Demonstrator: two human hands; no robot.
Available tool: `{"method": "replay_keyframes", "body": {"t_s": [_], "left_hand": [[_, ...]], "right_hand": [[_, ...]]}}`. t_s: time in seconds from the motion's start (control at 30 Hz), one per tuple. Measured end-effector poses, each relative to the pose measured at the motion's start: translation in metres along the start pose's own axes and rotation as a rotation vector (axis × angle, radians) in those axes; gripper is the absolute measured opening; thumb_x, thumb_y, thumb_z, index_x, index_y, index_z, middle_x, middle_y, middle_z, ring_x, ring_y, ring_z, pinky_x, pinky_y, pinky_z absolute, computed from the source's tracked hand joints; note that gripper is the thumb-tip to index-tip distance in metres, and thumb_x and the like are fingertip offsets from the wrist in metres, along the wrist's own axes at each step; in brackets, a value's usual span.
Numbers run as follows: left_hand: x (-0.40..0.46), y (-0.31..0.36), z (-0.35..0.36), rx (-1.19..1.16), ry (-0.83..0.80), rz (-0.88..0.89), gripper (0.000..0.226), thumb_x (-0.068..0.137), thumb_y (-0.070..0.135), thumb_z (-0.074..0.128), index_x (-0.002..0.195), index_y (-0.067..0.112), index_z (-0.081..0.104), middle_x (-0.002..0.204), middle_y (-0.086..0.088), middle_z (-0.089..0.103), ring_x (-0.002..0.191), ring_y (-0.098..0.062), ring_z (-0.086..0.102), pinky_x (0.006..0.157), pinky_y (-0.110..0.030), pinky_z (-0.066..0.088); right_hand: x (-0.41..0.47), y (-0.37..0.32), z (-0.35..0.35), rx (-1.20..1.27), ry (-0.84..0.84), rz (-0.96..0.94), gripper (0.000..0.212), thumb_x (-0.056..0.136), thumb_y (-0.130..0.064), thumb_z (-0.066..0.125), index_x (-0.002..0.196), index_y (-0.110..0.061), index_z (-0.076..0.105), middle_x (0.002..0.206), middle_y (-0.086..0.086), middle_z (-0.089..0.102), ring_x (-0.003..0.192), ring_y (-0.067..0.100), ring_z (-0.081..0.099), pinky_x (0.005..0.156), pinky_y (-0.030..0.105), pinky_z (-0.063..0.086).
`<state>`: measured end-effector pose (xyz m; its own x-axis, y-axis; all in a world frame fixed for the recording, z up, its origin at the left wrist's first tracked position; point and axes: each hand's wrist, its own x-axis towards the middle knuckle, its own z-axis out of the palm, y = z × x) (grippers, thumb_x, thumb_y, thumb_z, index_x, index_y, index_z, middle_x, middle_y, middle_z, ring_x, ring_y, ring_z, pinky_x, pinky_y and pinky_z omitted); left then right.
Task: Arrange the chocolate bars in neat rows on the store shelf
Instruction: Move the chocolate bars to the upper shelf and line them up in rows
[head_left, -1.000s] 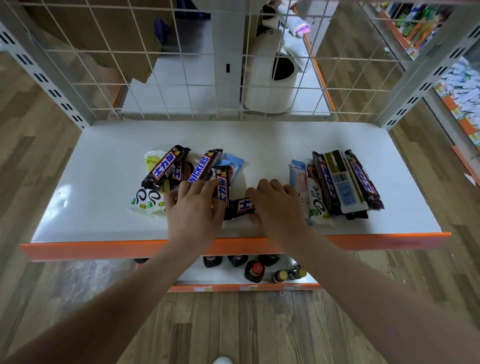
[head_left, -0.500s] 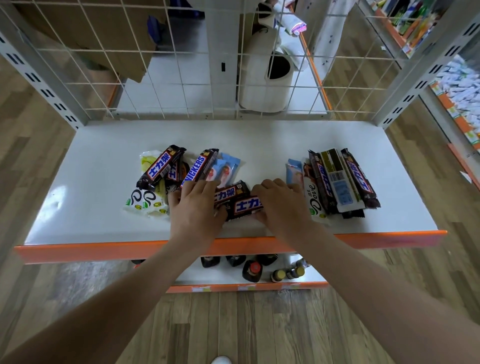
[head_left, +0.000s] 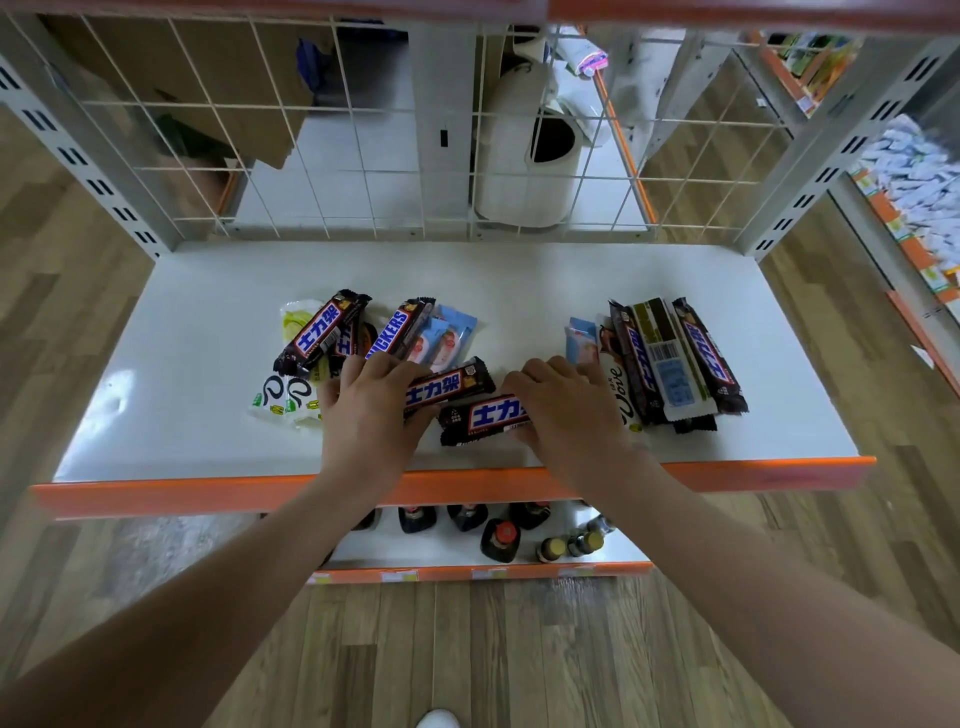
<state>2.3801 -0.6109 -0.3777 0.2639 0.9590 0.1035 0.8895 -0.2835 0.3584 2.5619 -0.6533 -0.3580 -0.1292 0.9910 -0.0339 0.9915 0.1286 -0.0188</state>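
Both hands are down on the white shelf (head_left: 208, 364), near the middle of its front edge.

Left hand (head_left: 371, 415): fingers curled over the left end of a dark Snickers bar (head_left: 449, 387) — grasping it. That bar lies angled, its right end pointing toward the back right.

Right hand (head_left: 563, 410): fingers curled onto the right end of a second Snickers bar (head_left: 485, 418) — holding it. This one sits just in front of the first, touching it, nearer the front edge.

Loose heap left of centre, behind the left hand:
- Snickers bar (head_left: 322, 332) lying diagonally on top
- another Snickers bar (head_left: 397, 327), English label showing, tilted
- pale blue wrapped bars (head_left: 447, 338) just right of it
- white-and-green packets (head_left: 283, 400) at the heap's left side, partly under the rest

Group toward the right end of the shelf, bars lying front-to-back and side by side, touching:
- white Dove bar (head_left: 618, 395), nearest the right hand
- dark Snickers bar (head_left: 636, 364)
- olive-and-white bar (head_left: 670, 358) with a barcode label up
- dark Snickers bar (head_left: 709, 358) on the outside
- small pale blue bar (head_left: 582, 343) at the group's left, behind the right hand

The wire grid back panel (head_left: 363, 130) stands along the back edge. Dark bottles (head_left: 501, 538) sit on the lower shelf below the orange front lip (head_left: 156, 496).
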Motion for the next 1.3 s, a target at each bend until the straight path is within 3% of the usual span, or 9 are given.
{"method": "replay_keyframes", "body": {"t_s": [0.07, 0.17, 0.23, 0.57, 0.77, 0.9, 1.07, 1.17, 1.3], "left_hand": [[-0.003, 0.001, -0.004, -0.016, -0.001, -0.005, 0.038, 0.083, 0.033, 0.067, 0.119, 0.025, 0.059, 0.114, 0.001, 0.055, 0.112, -0.023, 0.040, 0.093, -0.038, 0.026], [-0.010, 0.004, -0.009, -0.039, 0.003, -0.012, 0.037, 0.084, 0.032, 0.066, 0.119, 0.025, 0.060, 0.114, 0.001, 0.054, 0.112, -0.023, 0.040, 0.092, -0.037, 0.026], [-0.017, 0.005, -0.013, -0.055, 0.015, -0.010, 0.036, 0.083, 0.032, 0.067, 0.118, 0.024, 0.060, 0.113, 0.001, 0.054, 0.112, -0.023, 0.041, 0.090, -0.037, 0.026], [-0.062, 0.019, -0.049, -0.037, 0.030, 0.018, 0.036, 0.082, 0.031, 0.068, 0.116, 0.023, 0.062, 0.117, -0.003, 0.056, 0.118, -0.027, 0.039, 0.082, -0.035, 0.023], [-0.088, 0.030, -0.092, -0.065, 0.051, 0.036, 0.037, 0.081, 0.031, 0.068, 0.117, 0.025, 0.062, 0.118, -0.002, 0.056, 0.118, -0.024, 0.040, 0.080, -0.032, 0.020], [-0.103, 0.040, -0.121, -0.066, 0.052, 0.041, 0.038, 0.082, 0.032, 0.067, 0.119, 0.027, 0.060, 0.115, 0.000, 0.055, 0.116, -0.023, 0.039, 0.081, -0.032, 0.022], [-0.120, 0.052, -0.160, -0.076, 0.080, 0.078, 0.038, 0.081, 0.033, 0.068, 0.119, 0.027, 0.061, 0.112, 0.001, 0.055, 0.112, -0.022, 0.042, 0.087, -0.036, 0.027], [-0.128, 0.060, -0.185, -0.077, 0.106, 0.101, 0.038, 0.081, 0.033, 0.068, 0.118, 0.028, 0.061, 0.111, 0.002, 0.056, 0.113, -0.021, 0.043, 0.085, -0.034, 0.026], [-0.136, 0.068, -0.217, -0.083, 0.144, 0.140, 0.037, 0.080, 0.034, 0.069, 0.116, 0.029, 0.062, 0.107, 0.002, 0.057, 0.108, -0.023, 0.044, 0.080, -0.031, 0.023]], "right_hand": [[-0.004, -0.003, -0.001, -0.027, 0.033, 0.014, 0.035, 0.081, -0.022, 0.067, 0.115, -0.022, 0.058, 0.107, -0.005, 0.058, 0.104, 0.018, 0.052, 0.093, 0.036, 0.034], [-0.012, -0.006, 0.001, -0.036, 0.165, 0.044, 0.033, 0.051, -0.019, 0.086, 0.079, -0.019, 0.068, 0.071, -0.004, 0.061, 0.068, 0.019, 0.059, 0.072, 0.033, 0.046], [-0.020, -0.009, -0.002, -0.055, 0.194, 0.042, 0.035, 0.044, -0.021, 0.089, 0.072, -0.019, 0.067, 0.064, -0.004, 0.059, 0.060, 0.019, 0.057, 0.067, 0.032, 0.047], [-0.071, -0.024, -0.035, -0.063, 0.191, 0.027, 0.047, 0.037, -0.027, 0.094, 0.076, -0.018, 0.070, 0.070, -0.001, 0.064, 0.067, 0.023, 0.063, 0.069, 0.040, 0.052], [-0.099, -0.037, -0.071, -0.068, 0.209, 0.043, 0.043, 0.049, -0.031, 0.091, 0.084, -0.019, 0.069, 0.078, -0.001, 0.065, 0.077, 0.024, 0.063, 0.072, 0.040, 0.050], [-0.122, -0.047, -0.101, -0.007, 0.218, 0.019, 0.038, 0.067, -0.029, 0.081, 0.100, -0.016, 0.065, 0.096, 0.003, 0.065, 0.097, 0.027, 0.059, 0.085, 0.043, 0.042], [-0.147, -0.063, -0.135, 0.004, 0.297, 0.014, 0.042, 0.056, -0.029, 0.087, 0.091, -0.015, 0.068, 0.087, 0.003, 0.066, 0.086, 0.027, 0.063, 0.077, 0.044, 0.047], [-0.156, -0.068, -0.155, -0.003, 0.379, -0.002, 0.045, 0.047, -0.029, 0.090, 0.083, -0.016, 0.067, 0.079, 0.001, 0.065, 0.077, 0.026, 0.063, 0.070, 0.041, 0.049], [-0.168, -0.069, -0.181, -0.023, 0.466, -0.040, 0.044, 0.048, -0.029, 0.090, 0.082, -0.017, 0.065, 0.078, 0.000, 0.063, 0.076, 0.024, 0.062, 0.071, 0.039, 0.048]]}}
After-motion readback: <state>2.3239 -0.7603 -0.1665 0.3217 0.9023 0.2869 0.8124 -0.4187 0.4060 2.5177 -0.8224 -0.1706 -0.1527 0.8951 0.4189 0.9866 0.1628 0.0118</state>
